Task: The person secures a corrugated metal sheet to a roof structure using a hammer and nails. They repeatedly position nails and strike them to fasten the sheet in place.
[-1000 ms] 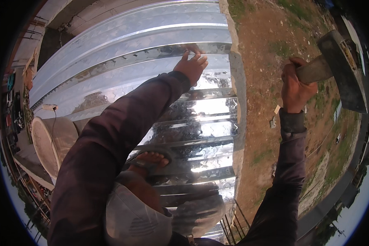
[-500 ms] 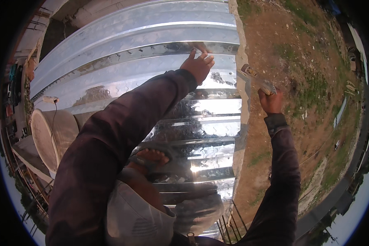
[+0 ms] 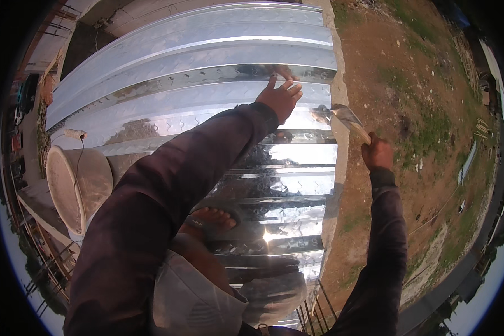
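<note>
Ribbed, shiny metal decking sheets (image 3: 168, 84) lie side by side below me. My left hand (image 3: 280, 102) rests on a sheet near its right end, fingers spread and holding nothing. Out past the sheet ends, my right hand (image 3: 377, 153) is closed round the handle of what looks like a hammer (image 3: 351, 121). Motion smears the tool, so its head is hard to make out. Its far end is at or very near the sheet's end edge; whether it touches, I cannot tell.
A rough concrete edge (image 3: 337, 67) runs along the sheet ends, with bare earth and grass (image 3: 397, 84) beyond. A whitish bucket (image 3: 98, 182) stands left, a roller-like object (image 3: 75, 134) by its rim. My sandalled foot (image 3: 215, 217) is on the decking; steel bars (image 3: 319, 313) stick out near me.
My right hand has swung the hammer, bringing its far end left and down to the sheet's end edge. The left hand keeps its place on the metal. The whole view has shifted slightly.
</note>
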Demonstrator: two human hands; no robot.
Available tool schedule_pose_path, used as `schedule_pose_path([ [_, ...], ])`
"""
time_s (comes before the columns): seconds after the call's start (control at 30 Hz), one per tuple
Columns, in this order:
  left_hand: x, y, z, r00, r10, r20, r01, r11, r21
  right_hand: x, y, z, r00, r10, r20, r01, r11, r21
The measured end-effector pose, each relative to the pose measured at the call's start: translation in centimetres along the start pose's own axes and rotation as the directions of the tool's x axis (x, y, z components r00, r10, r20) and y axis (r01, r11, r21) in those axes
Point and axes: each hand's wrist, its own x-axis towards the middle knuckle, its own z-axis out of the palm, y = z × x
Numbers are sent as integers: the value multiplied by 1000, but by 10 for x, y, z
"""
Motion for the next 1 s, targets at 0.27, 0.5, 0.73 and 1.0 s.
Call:
schedule_pose_path([
  [0.27, 1, 2, -6, 996, 2, -89, -2, 1000, -1, 0, 6, 18, 993, -5, -118, 10, 999, 49],
  [0.5, -4, -1, -11, 1000, 9, -14, -9, 1000, -15, 5, -16, 4, 901, 135, -411, 193, 726, 660],
  [0.73, 1, 5, -8, 998, 0, -61, -2, 999, -45, -37, 4, -12, 952, 230, -200, -195, 964, 181],
  [1.0, 2, 3, -18, 1000, -17, 13, 17, 1000, -15, -266, -121, -114, 544, 838, 39, -136, 42, 990],
])
